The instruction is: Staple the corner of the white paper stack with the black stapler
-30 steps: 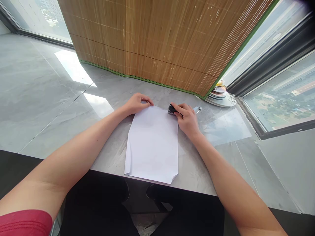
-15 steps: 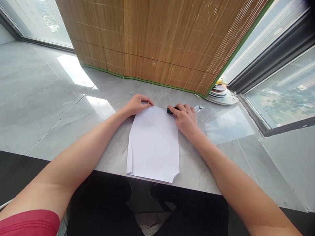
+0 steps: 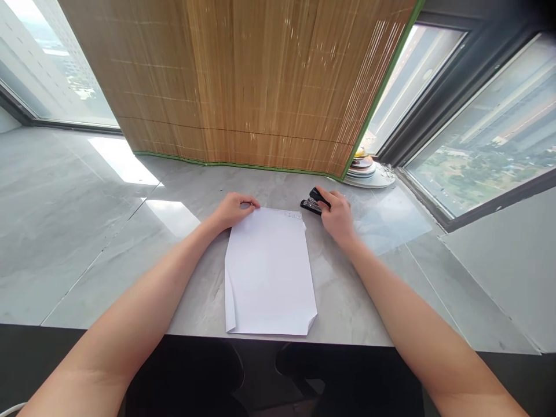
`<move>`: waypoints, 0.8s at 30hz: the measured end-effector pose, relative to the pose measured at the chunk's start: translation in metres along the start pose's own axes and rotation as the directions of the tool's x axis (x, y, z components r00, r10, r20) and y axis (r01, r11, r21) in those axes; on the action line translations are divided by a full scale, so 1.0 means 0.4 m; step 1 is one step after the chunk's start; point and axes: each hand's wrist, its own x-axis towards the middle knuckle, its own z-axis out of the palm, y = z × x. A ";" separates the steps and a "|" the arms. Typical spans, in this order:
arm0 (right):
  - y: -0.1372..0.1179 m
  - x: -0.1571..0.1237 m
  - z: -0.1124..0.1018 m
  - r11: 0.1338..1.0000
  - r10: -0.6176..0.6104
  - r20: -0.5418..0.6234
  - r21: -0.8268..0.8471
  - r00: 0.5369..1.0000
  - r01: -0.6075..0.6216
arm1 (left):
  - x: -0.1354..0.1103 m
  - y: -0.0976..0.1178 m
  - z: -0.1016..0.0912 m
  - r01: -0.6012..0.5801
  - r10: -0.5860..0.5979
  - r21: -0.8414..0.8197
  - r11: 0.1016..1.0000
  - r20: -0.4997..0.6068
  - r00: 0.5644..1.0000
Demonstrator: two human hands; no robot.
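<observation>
White sheets of paper (image 3: 269,272) lie flat near the counter's front edge, with folds at the lower left and lower right corners. My left hand (image 3: 234,211) pinches the upper left corner of the paper between thumb and fingers. Small marks that look like staples run along the sheet's upper right edge, and that corner looks ragged. Just beyond it, my right hand (image 3: 336,214) grips a black stapler (image 3: 311,205) whose jaws are apart. The stapler is to the right of the paper, with nothing between its jaws.
A bamboo blind (image 3: 243,87) with a green edge hangs across the back of the grey marble-look counter (image 3: 69,231). Behind its right end, a stack of plates (image 3: 362,172) stands beside the window frame (image 3: 417,121). A clear sheet (image 3: 397,223) appears to lie at the right.
My right hand has lifted the stapler off the paper's upper right edge and moved it clear, uncovering the marks there. My left hand keeps its hold. The view has tilted up.
</observation>
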 end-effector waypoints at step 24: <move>-0.265 -0.127 0.008 0.902 -0.254 0.350 0.421 0.902 0.090 | 0.013 -0.058 0.028 -0.050 0.050 0.118 0.992 0.001 0.999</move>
